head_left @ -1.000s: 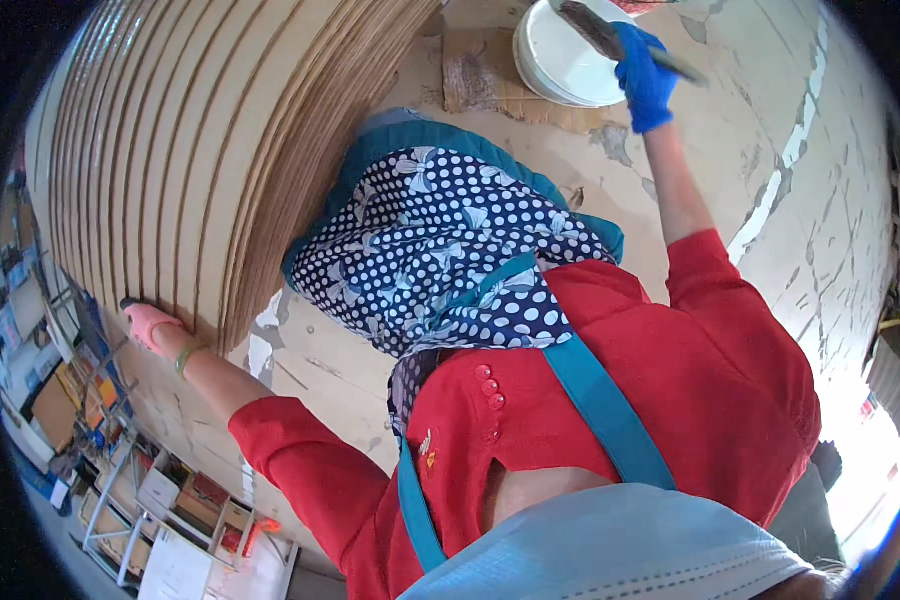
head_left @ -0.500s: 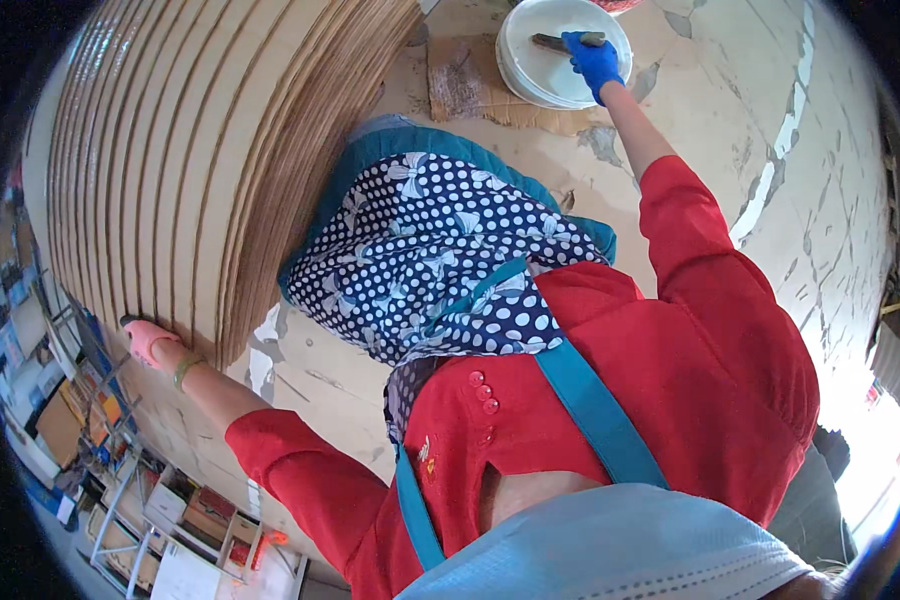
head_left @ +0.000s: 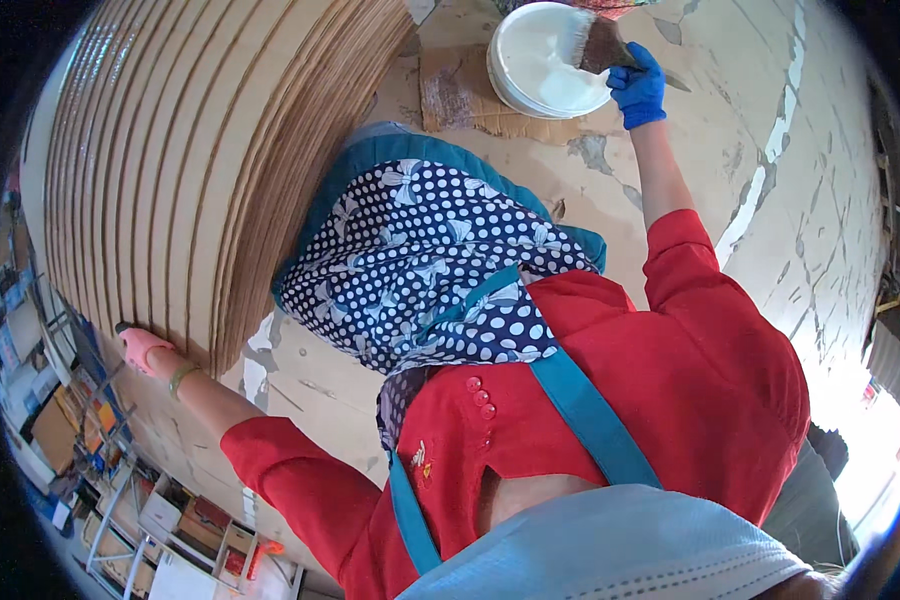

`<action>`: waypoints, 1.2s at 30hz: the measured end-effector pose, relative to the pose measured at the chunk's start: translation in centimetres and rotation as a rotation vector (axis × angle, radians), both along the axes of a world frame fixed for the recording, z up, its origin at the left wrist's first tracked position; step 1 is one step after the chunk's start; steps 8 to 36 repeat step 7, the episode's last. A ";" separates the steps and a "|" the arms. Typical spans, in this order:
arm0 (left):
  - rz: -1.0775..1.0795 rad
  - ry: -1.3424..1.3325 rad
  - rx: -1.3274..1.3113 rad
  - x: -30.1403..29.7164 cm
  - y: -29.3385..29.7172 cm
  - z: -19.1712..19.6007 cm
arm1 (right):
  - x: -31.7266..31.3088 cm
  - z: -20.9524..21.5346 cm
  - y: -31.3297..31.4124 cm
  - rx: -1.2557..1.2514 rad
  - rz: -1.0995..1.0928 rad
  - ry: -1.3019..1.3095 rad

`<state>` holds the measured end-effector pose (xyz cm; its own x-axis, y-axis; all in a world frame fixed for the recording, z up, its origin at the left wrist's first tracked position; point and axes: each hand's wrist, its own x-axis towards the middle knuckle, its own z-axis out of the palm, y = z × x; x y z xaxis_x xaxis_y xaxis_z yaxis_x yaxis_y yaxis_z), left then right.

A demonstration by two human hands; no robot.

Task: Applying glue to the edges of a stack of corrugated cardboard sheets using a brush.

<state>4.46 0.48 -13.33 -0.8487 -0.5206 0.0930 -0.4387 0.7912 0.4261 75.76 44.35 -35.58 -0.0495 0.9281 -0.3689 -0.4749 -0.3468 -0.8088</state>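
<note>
The wide dark-bristled brush (head_left: 598, 45), clenched in the blue-gloved right hand (head_left: 638, 87), now points left, bristles deeper into the white round bucket (head_left: 530, 75); the pink-gloved left hand (head_left: 142, 346) lies flat against the stacked brown cardboard sheets (head_left: 200, 150).

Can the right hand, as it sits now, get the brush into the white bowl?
Probably yes. The right hand in its blue glove holds the brush with the bristles already over the white bowl, and nothing shows between them. The left hand rests far off against the cardboard stack.
</note>
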 end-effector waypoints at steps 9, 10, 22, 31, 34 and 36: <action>-0.070 -0.042 0.042 0.7 -0.3 0.0 | 2.1 -1.3 0.3 0.077 0.262 0.638; -0.070 -0.042 0.042 0.7 -0.3 0.0 | 2.1 -1.3 0.3 0.077 0.262 0.638; -0.070 -0.042 0.042 0.7 -0.3 0.0 | 2.1 -1.3 0.3 0.077 0.262 0.638; -0.070 -0.042 0.042 0.7 -0.3 0.0 | 2.1 -1.3 0.3 0.077 0.262 0.638; -0.070 -0.042 0.042 0.7 -0.3 0.0 | 2.1 -1.3 0.3 0.077 0.262 0.638; -0.070 -0.042 0.042 0.7 -0.3 0.0 | 2.1 -1.3 0.3 0.077 0.262 0.638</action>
